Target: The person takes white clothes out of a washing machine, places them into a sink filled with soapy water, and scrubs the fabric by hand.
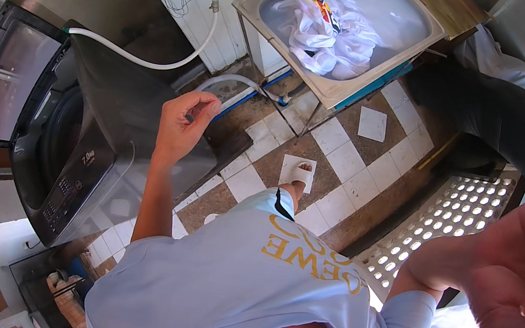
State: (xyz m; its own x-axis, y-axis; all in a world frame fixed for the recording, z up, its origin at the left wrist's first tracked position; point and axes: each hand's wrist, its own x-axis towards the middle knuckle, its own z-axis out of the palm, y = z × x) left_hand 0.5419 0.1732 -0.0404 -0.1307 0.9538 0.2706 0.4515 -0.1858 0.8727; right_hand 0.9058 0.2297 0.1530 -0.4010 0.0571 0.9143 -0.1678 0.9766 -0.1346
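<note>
- We've L hand (186, 124) loosely closed near the grey top-load washer (120, 104), lid up!
- R hand (520, 262) looms @ R edge; we can't tell its grip.
- White laundry (340, 44) heaped w/ water in metal sink (337, 93).

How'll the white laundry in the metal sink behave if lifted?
The white laundry looks floppy: it's slumped in loose folds. Probably heavy for its size and drippy, since it sits partly in cloudy water. The bunched fabric may also trail or unfold over the sink rim.
</note>
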